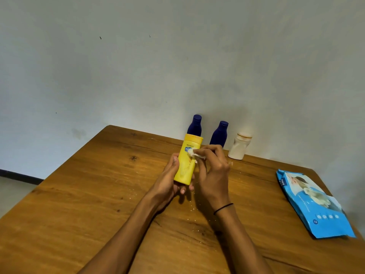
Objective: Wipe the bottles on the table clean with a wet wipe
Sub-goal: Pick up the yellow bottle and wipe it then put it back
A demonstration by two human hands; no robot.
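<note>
Left hand [169, 177] grips the yellow bottle [188, 161] above the table [79, 194] while right hand [212, 171] pinches the wet wipe [192, 152] against it; three bottles by the wall apparently still wait.

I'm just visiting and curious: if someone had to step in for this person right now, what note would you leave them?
Left hand: holds the yellow bottle by its lower end, above the table.
Right hand: pinches a wipe against the bottle's label.
By the wall: two blue bottles and a white bottle, all upright.
Wipe pack: lying at the right of the table.
Done: the yellow bottle is mid-wipe; which others are clean cannot be told.
Left: finish it, set it down, check and wipe the other three. Small crumbs dot the table.
</note>
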